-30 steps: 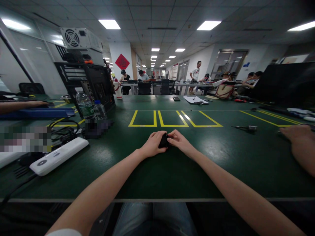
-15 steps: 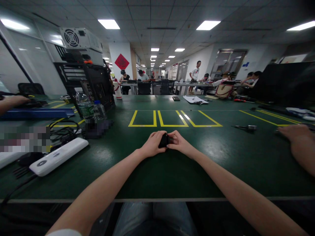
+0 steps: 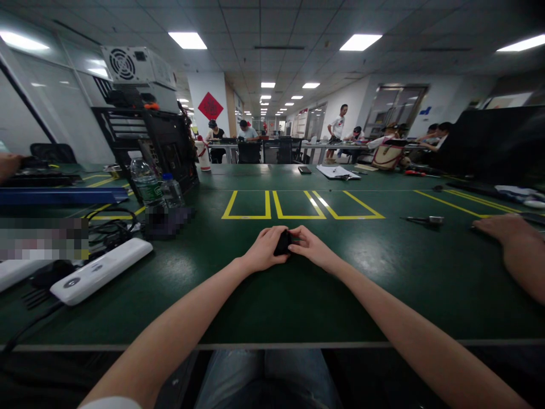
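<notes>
A small black object (image 3: 281, 244) is held between my two hands, low over the green table (image 3: 323, 307); its exact kind cannot be made out. My left hand (image 3: 268, 249) wraps round it from the left, thumb on the near side and fingers on the far side. From the right, the fingertips and thumb of my right hand (image 3: 309, 247) pinch at its right side. Those fingers partly cover the object. Beyond my hands, yellow tape outlines (image 3: 300, 217) mark the tabletop.
At left lie a white power strip (image 3: 102, 271) and black cables; bottles (image 3: 147, 184) stand beside a black computer case (image 3: 170, 147). A screwdriver-like tool (image 3: 426, 220) lies at right, near another person's hand (image 3: 498, 227). Farther back are a clipboard (image 3: 336, 172) and a phone (image 3: 304, 170).
My right fingers have shifted slightly on the black object, while my left hand stays in place. At far left, another person's hand has drawn back toward the edge of view.
</notes>
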A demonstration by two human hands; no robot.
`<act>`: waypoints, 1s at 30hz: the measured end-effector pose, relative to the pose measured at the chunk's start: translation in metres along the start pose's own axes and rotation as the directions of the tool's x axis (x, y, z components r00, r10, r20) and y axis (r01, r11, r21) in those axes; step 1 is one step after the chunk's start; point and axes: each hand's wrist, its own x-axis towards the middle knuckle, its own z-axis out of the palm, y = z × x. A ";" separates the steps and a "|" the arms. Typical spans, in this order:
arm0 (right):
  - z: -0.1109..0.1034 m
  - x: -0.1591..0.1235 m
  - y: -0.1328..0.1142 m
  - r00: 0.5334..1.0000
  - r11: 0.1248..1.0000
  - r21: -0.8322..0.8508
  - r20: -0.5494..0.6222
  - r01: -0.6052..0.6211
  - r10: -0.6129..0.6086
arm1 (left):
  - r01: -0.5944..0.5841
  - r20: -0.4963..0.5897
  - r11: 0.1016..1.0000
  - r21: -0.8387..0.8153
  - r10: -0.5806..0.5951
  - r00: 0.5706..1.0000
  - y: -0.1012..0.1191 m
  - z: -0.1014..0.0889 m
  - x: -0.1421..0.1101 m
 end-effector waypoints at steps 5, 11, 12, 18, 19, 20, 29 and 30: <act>0.002 -0.004 -0.003 0.999 1.000 -0.006 -0.031 -0.011 0.011 | 0.014 0.001 1.000 -0.007 -0.014 1.000 -0.001 0.001 0.000; 0.004 0.002 0.001 0.996 1.000 -0.001 -0.094 -0.011 0.011 | 0.008 -0.011 1.000 0.011 -0.008 1.000 -0.003 0.004 0.001; 0.003 0.003 0.002 0.995 1.000 -0.010 -0.102 -0.011 0.010 | 0.008 -0.012 1.000 0.012 -0.008 1.000 -0.003 0.004 0.001; 0.000 0.003 0.002 0.999 1.000 -0.004 -0.041 -0.011 0.011 | -0.001 -0.013 1.000 0.008 0.002 1.000 -0.003 0.003 0.001; 0.000 0.002 0.002 1.000 1.000 0.013 -0.030 -0.002 0.002 | 0.001 -0.011 1.000 0.008 -0.001 1.000 -0.003 0.003 0.001; -0.001 0.001 0.002 1.000 1.000 0.030 -0.024 0.008 -0.008 | 0.003 -0.009 1.000 0.007 -0.003 1.000 -0.003 0.003 0.001; 0.001 -0.003 0.001 0.999 1.000 -0.011 -0.046 0.005 -0.005 | 0.028 -0.001 0.999 -0.021 -0.028 1.000 -0.002 0.003 0.001; 0.001 -0.002 0.001 0.999 1.000 -0.025 -0.041 -0.002 0.001 | 0.030 -0.002 0.999 -0.025 -0.030 1.000 -0.002 0.003 0.001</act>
